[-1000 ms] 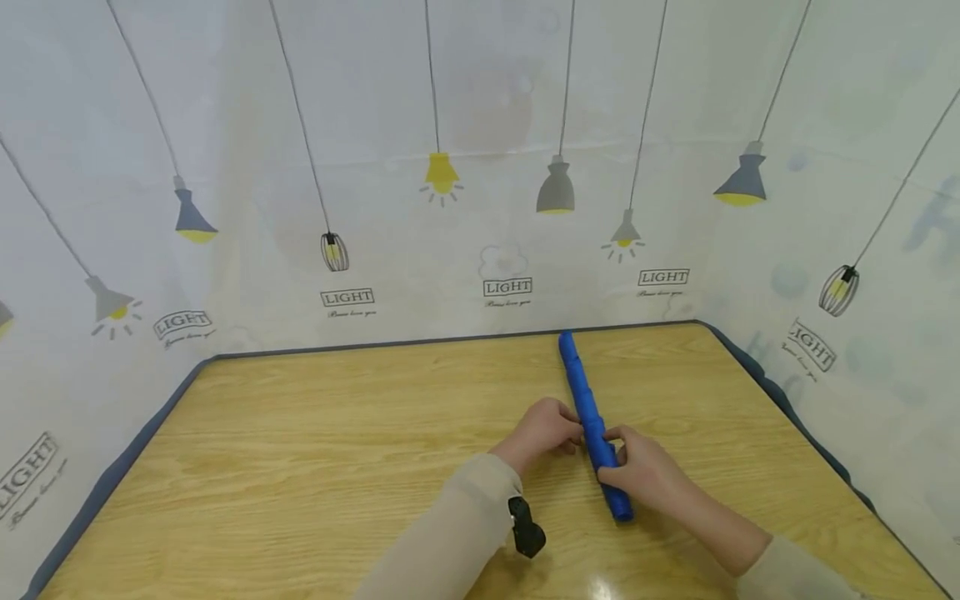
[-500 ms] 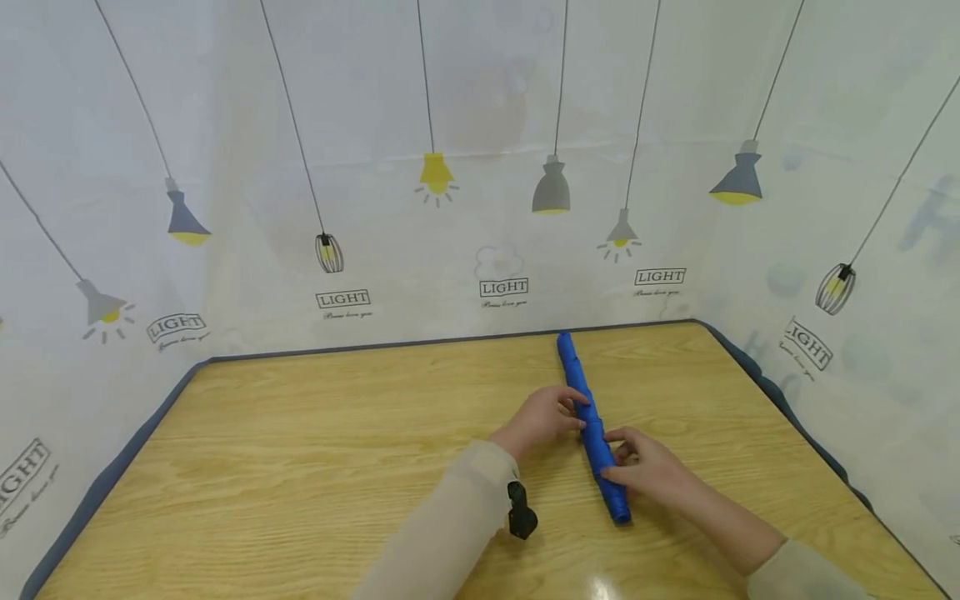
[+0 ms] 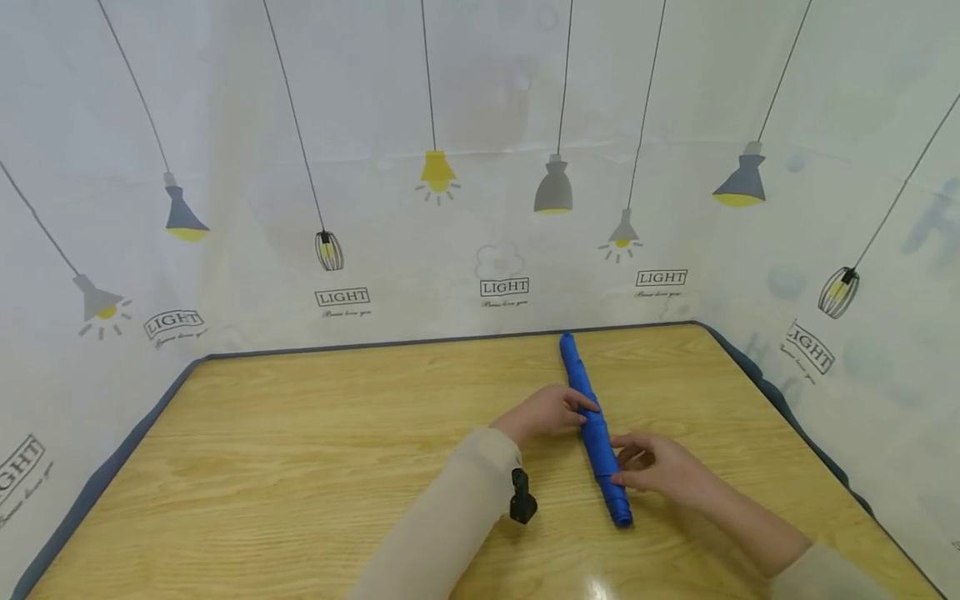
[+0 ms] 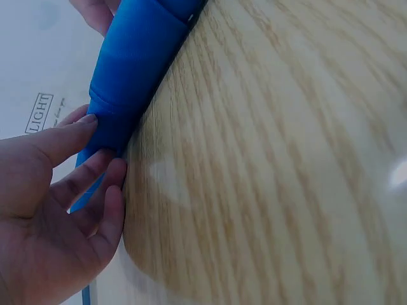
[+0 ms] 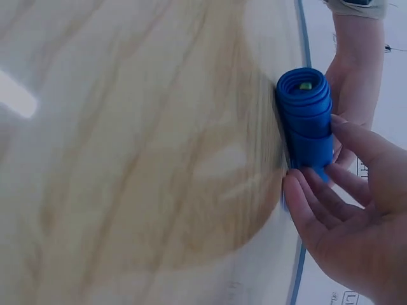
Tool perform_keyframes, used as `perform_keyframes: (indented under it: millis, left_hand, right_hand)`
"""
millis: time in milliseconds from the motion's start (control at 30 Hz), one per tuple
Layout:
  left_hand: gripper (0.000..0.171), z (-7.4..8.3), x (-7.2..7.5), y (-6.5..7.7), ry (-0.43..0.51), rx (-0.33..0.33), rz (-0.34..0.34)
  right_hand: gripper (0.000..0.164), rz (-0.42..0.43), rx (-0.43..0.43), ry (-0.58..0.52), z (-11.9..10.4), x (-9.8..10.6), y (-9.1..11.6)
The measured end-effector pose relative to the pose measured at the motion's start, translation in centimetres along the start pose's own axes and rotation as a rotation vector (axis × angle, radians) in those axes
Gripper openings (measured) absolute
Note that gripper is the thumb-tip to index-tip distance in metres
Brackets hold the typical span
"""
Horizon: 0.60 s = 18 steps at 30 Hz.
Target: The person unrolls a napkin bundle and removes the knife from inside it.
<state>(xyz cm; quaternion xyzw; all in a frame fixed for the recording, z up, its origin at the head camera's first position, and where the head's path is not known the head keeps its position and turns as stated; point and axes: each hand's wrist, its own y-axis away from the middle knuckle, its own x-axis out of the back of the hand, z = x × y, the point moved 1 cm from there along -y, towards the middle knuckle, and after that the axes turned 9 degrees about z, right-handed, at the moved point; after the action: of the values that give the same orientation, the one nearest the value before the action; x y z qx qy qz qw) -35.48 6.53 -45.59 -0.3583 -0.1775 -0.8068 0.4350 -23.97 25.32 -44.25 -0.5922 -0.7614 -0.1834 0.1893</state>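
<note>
Both hands rest loosely on the blue roll, fingers relaxed and slightly bent, neither wrapped round it: the left hand touches its left side and top, the right hand sets thumb and fingertips against its right side. The blue roll lies between them, nearer the right edge of the table than the left, its long axis slanting from the back edge forward and rightward. The right hand is nearer the coiled front end, the left hand farther back.
</note>
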Motion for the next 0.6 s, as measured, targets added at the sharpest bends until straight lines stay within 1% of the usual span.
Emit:
perform_keyframes:
  millis: [133,233,300,400,500,600]
  left_hand:
    - [0.026,-0.2,-0.1,-0.3,0.030,0.001,-0.008]
    - [0.024,-0.1,-0.2,-0.5,0.054,0.008,-0.014]
    - [0.024,0.0,-0.3,-0.7,0.047,0.010,-0.022]
    - [0.023,0.3,-0.4,-1.0,0.024,0.019,-0.039]
    - [0.022,0.8,-0.5,-1.2,-0.005,0.026,-0.058]
    - [0.021,1.2,-0.6,-1.3,-0.040,0.011,-0.068]
  right_hand:
    - [0.055,-0.009,0.101,0.139,-0.2,0.5,-0.2]
    - [0.050,-0.027,0.192,0.217,-0.3,0.9,-0.5]
    - [0.046,-0.034,0.240,0.273,-0.2,1.1,-0.7]
    - [0.041,-0.035,0.275,0.336,0.1,1.4,-0.9]
    - [0.037,-0.036,0.292,0.358,0.4,1.6,-1.0]
    - [0.034,-0.032,0.310,0.372,0.6,1.8,-0.9]
